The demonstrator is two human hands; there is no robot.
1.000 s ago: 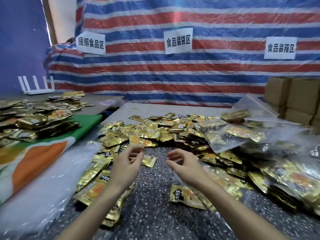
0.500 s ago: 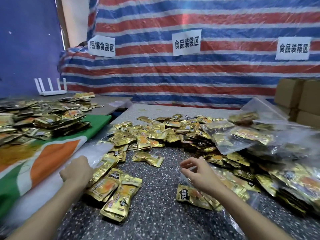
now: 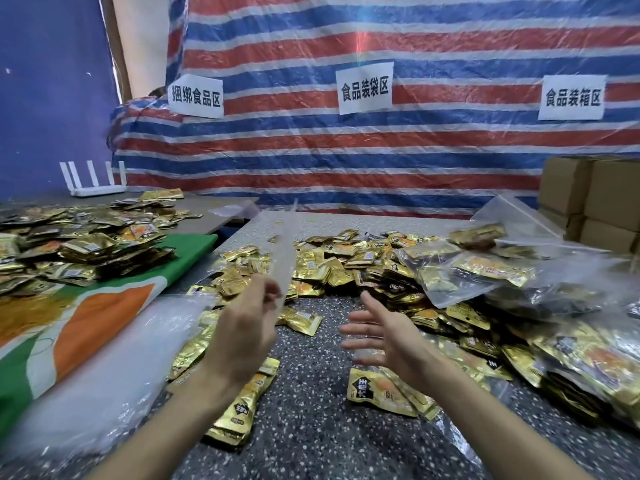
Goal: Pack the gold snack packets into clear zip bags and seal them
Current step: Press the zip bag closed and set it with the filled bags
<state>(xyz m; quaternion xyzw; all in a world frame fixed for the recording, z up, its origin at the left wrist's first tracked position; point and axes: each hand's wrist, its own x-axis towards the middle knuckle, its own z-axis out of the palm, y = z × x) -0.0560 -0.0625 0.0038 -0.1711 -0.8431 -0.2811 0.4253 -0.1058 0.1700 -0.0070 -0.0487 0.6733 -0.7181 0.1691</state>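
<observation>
Zip bag (image 3: pixel 283 258), long axis upright, in left hand (image 3: pixel 242 329) pinch — right hand (image 3: pixel 384 337) spread, empty.

A single head-worn camera looks forward and down over the speckled desk (image 3: pixel 311 427) (close above its near edge), facing the striped tarpaulin (image 3: pixel 381 161) behind the far edge.

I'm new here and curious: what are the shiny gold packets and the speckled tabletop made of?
The gold snack packets: seemingly metallised plastic film, glossy, with crinkles and bright glints. The dark speckled tabletop: maybe terrazzo or stone-look laminate, pale chips in grey; which one is unclear.
</observation>
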